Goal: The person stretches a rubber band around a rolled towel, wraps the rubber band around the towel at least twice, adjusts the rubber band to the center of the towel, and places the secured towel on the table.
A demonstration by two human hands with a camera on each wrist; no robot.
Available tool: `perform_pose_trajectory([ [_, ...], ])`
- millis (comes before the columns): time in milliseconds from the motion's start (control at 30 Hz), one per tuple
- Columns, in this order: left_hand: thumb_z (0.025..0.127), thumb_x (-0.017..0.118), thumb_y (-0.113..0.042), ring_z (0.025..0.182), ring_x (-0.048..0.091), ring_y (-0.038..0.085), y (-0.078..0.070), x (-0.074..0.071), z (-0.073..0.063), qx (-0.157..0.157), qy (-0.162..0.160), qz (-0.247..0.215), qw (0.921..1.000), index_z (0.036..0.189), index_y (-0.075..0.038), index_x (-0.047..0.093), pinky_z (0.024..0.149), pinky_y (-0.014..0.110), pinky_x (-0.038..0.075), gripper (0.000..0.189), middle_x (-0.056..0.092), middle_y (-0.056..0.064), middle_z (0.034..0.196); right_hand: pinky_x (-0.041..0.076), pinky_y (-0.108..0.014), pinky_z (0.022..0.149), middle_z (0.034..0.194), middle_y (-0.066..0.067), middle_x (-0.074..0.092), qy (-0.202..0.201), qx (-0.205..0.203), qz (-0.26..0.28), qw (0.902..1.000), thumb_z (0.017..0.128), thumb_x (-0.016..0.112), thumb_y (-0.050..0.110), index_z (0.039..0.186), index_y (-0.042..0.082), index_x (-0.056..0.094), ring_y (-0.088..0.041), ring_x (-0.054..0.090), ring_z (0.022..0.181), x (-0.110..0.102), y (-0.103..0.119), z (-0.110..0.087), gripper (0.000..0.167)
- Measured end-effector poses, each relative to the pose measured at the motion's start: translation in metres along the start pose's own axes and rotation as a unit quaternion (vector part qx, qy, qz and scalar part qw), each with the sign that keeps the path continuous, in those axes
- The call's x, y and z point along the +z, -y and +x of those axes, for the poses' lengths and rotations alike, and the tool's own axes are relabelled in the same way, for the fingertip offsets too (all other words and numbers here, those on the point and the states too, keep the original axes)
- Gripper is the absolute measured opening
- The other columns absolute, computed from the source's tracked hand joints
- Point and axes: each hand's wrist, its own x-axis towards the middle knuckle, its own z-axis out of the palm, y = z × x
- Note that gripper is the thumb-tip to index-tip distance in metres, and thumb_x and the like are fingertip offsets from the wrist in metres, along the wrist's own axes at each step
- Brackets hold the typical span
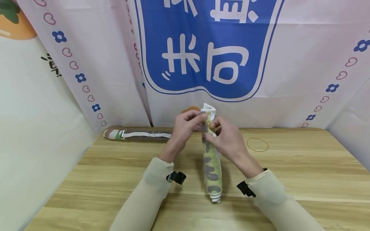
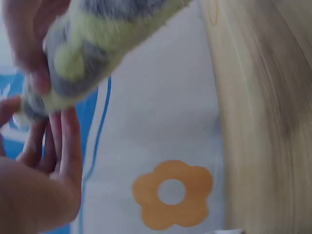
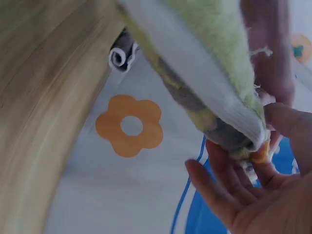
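Note:
A rolled towel (image 1: 212, 170), yellow-green with grey patches and white edges, is held lengthwise in front of me, its far end raised off the table. My left hand (image 1: 186, 125) pinches it near that far end, thumb on top. From the other side my right hand (image 1: 229, 138) grips the same stretch, just nearer to me. Between the fingers a thin yellow-orange band (image 1: 208, 122) shows on the roll, partly hidden. In the right wrist view the towel (image 3: 209, 63) narrows where the fingers close round it. The left wrist view shows the towel's (image 2: 92, 53) patterned side.
A second rolled towel (image 1: 147, 134), dark with a white strip, lies at the back left of the wooden table (image 1: 101, 179). On the right lies a loose rubber band (image 1: 258, 145). A printed cloth (image 1: 289, 106) hangs right behind the table's back edge.

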Motion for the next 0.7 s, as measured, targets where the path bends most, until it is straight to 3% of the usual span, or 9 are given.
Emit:
perform_pose_trajectory([
  [133,0.106,0.064,-0.026,0.099,0.067,0.02,0.005,-0.011,0.004,-0.043,0.083,-0.053,0.9942,0.133,0.003,0.068,0.083,0.036,0.062,0.04,0.069,0.012,0.113,0.059,-0.037,0.071,0.102,-0.014,0.069,0.039,0.033,0.101,0.9936,0.091,0.081,0.006,0.102,0.002,0.061,-0.028,0.069,0.088,-0.006,-0.004,0.004,0.023],
  [233,0.106,0.065,-0.027,0.104,0.068,0.021,0.007,-0.014,0.005,-0.06,0.108,-0.049,0.9912,0.138,0.002,0.067,0.088,0.038,0.061,0.043,0.068,0.012,0.121,0.058,-0.038,0.077,0.105,-0.013,0.068,0.068,0.049,0.14,0.9866,0.092,0.082,0.007,0.104,0.002,0.063,-0.029,0.067,0.093,-0.009,-0.005,0.006,0.023],
  [400,0.101,0.074,-0.023,0.093,0.068,0.018,0.007,-0.012,0.007,-0.063,0.06,-0.051,0.9948,0.124,0.0,0.073,0.083,0.035,0.06,0.033,0.069,0.008,0.11,0.059,-0.044,0.086,0.116,-0.016,0.065,0.073,0.047,0.13,0.9877,0.093,0.084,0.01,0.106,0.004,0.064,-0.035,0.067,0.109,-0.008,-0.004,0.005,0.025],
  [533,0.099,0.077,-0.02,0.086,0.066,0.016,0.004,-0.007,0.006,-0.056,0.027,-0.059,0.9963,0.113,0.0,0.075,0.075,0.031,0.061,0.025,0.068,0.006,0.1,0.057,-0.052,0.096,0.113,-0.018,0.054,0.044,-0.006,0.102,0.9938,0.093,0.082,0.002,0.104,0.002,0.062,-0.04,0.061,0.118,-0.002,-0.003,0.004,0.022],
  [700,0.099,0.078,-0.016,0.08,0.066,0.016,0.002,-0.003,0.004,-0.053,-0.004,-0.06,0.9967,0.109,0.0,0.076,0.07,0.03,0.061,0.02,0.066,0.006,0.094,0.057,-0.053,0.095,0.106,-0.016,0.051,0.014,-0.068,0.079,0.9944,0.09,0.074,-0.014,0.094,0.003,0.065,-0.035,0.054,0.109,0.004,-0.002,0.002,0.02],
])
